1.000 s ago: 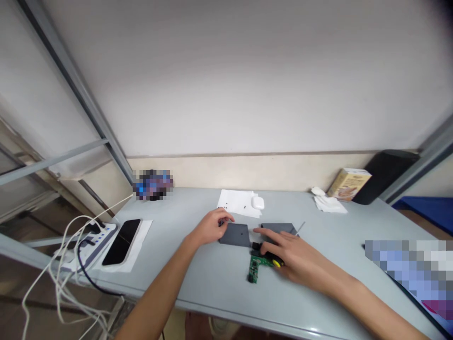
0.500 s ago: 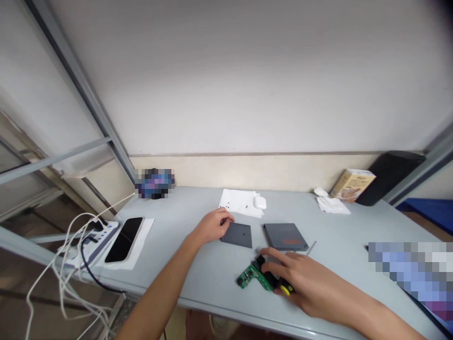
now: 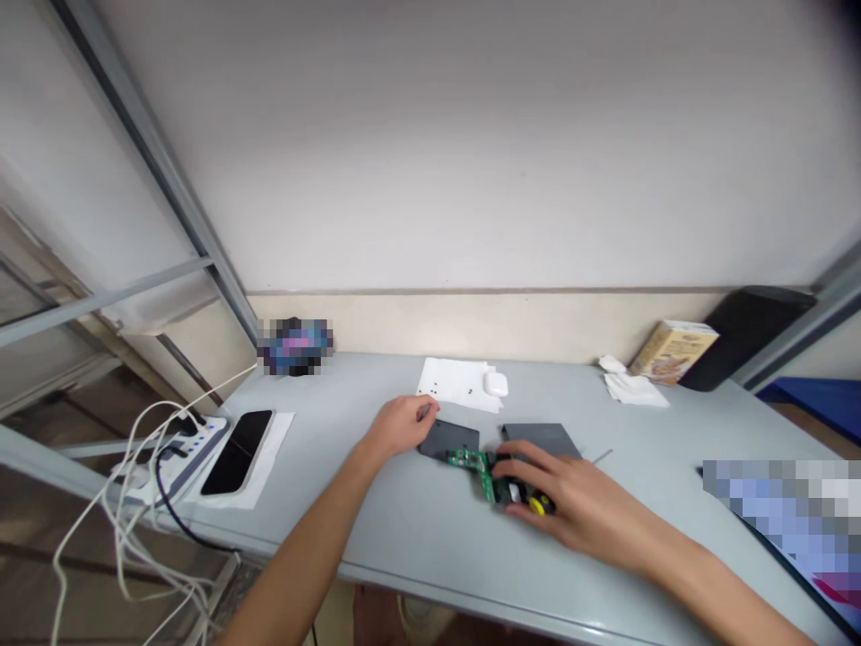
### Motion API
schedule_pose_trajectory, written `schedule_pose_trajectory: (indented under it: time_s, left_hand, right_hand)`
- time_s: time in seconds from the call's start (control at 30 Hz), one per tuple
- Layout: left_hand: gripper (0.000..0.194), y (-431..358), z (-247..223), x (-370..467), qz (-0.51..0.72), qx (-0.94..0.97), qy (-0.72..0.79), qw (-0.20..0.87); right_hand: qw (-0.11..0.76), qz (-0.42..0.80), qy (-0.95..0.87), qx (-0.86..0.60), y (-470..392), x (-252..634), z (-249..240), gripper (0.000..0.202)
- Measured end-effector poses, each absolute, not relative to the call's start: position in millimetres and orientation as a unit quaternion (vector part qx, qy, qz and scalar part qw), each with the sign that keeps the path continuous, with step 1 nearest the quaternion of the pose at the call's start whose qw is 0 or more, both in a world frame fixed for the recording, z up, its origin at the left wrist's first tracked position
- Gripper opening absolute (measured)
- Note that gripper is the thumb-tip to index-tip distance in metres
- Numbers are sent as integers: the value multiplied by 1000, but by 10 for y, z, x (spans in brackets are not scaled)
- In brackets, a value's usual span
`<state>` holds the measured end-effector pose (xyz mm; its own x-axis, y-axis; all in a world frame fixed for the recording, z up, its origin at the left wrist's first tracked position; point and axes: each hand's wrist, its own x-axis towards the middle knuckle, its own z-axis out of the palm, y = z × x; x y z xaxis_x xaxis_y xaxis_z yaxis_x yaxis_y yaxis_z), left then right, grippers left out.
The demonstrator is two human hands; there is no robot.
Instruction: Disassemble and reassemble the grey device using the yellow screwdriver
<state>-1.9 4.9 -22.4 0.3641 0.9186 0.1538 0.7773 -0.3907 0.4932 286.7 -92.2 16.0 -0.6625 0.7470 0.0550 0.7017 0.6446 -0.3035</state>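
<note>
My right hand is closed around a black part joined to a green circuit board, and a yellow-ended black tool shows under its fingers. The board's left end overlaps the front edge of a thin dark grey plate. At that plate's left edge rests my left hand, its fingers curled; what they hold, if anything, is hidden. Behind my right hand lies a larger grey cover, partly covered by it. A thin metal shaft sticks out beyond the knuckles.
White paper with several tiny dark screws and a white case lie at the back. A phone and a power strip with cables are left. A box, tissues and a black cylinder stand back right.
My right hand has moved the circuit board and black part away from me, up to the grey plate, turning the board slightly. My left hand has shifted slightly left.
</note>
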Motion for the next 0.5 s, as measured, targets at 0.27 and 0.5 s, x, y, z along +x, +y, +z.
schedule_pose_trajectory:
  time_s: [0.27, 0.5]
  left_hand:
    - [40, 62, -282, -31, 219, 810, 511, 187]
    - [43, 67, -329, -34, 225, 821, 486, 198]
  right_hand:
    - [110, 52, -890, -439, -565, 2572, 123, 27]
    - [144, 31, -883, -446, -517, 2388, -79, 28]
